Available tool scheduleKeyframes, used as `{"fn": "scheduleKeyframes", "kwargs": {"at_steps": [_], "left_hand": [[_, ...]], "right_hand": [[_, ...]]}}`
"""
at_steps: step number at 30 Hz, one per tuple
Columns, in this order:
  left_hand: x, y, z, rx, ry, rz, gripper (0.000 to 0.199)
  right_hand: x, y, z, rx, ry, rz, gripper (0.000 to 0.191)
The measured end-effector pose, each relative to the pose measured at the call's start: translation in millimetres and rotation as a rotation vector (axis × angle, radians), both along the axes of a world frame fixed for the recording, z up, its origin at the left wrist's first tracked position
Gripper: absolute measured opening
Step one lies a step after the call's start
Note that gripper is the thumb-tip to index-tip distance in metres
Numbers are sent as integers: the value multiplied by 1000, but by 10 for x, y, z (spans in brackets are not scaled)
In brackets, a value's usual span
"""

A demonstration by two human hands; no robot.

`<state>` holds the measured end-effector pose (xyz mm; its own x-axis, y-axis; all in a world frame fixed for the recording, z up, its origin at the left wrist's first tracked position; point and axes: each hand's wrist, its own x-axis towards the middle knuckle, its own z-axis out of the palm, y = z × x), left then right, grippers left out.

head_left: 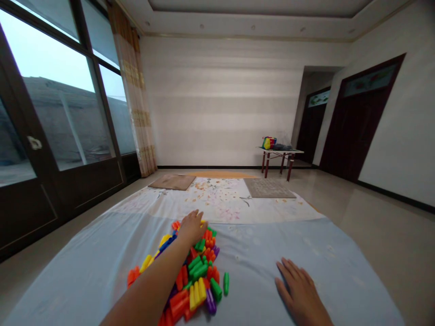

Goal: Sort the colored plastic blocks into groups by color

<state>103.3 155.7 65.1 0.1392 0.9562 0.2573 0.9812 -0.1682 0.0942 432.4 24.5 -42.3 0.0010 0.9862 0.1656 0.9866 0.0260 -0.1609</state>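
A heap of plastic building blocks (198, 269) in red, green, yellow, purple and blue lies on the light blue sheet (253, 271). The blocks look like short rounded tubes, some joined side by side. Over the far end of the heap reaches my left hand (192, 227), fingers stretched forward and slightly apart; what lies under its palm is hidden. My left forearm covers part of the heap. To the right, my right hand (299, 287) rests on the sheet with its fingers spread and nothing in it. A single green block (226, 284) lies just right of the heap.
Beyond the blue sheet is a white floral cloth (217, 199), with a brown mat (172, 182) at its left and a grey-brown mat (269, 188) at its right. A small table (295, 151) bearing bags stands by the back wall. Glass doors (64, 113) line the left.
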Motion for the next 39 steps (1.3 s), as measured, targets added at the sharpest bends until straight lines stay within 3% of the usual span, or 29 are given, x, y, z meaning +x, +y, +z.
{"fn": "scheduleKeyframes", "kwargs": {"at_steps": [2, 5, 9, 13, 19, 25, 29, 32, 35, 39], "left_hand": [[-20, 198, -52, -49, 5, 38, 47], [-88, 300, -125, -131, 14, 79, 44], [-191, 162, -119, -197, 50, 65, 38], [-304, -60, 11, -228, 104, 41, 34], [-435, -117, 138, -120, 128, 125, 34], [-327, 104, -25, -158, 84, 14, 36], [-322, 114, -111, -210, 72, 6, 33], [-361, 14, -65, -215, 59, 26, 30], [-314, -198, 106, -161, 12, 9, 25], [-112, -700, 288, -27, -83, -169, 34]], "right_hand": [[21, 23, -8, -27, 2, 0, 57], [54, 61, -24, -53, -4, 8, 56], [81, 80, -66, -23, -3, 4, 55], [76, 42, -92, 35, 9, 8, 55], [58, -4, -74, 78, 35, 1, 53], [78, 3, -78, 76, 43, 3, 52], [82, 2, -95, 89, 53, 3, 50], [57, -3, -80, 89, 51, -8, 50], [18, -12, -34, 74, 45, -22, 50], [-24, -23, 32, 73, 39, -24, 50]]}}
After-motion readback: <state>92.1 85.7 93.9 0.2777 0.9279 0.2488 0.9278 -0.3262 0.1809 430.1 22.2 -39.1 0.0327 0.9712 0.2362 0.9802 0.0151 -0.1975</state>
